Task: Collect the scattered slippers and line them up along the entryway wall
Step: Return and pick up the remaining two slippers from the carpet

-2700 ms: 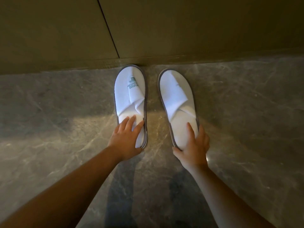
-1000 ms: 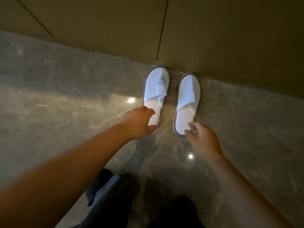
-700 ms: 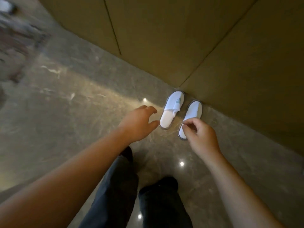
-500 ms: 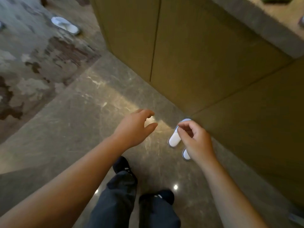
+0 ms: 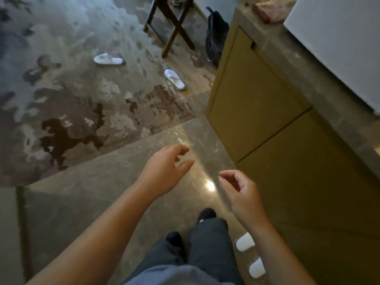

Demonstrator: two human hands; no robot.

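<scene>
Upper left of the frame: one white slipper [image 5: 109, 59] on its side on the patterned carpet [image 5: 61, 95], loose, not yet collected. Right of it, near the carpet's edge: a second slipper [image 5: 174, 79], likewise waiting. Centre: left hand [image 5: 164, 171] over the marble floor [image 5: 82, 202], grip wide and holding nothing. Just right: right hand [image 5: 240, 192], grip loosely curled, also bare. Lower right: two placed slippers [image 5: 244, 241] side by side near the olive wall panels [image 5: 287, 161], partly hidden behind the right forearm. By the look of it, half done; two left to fetch.
</scene>
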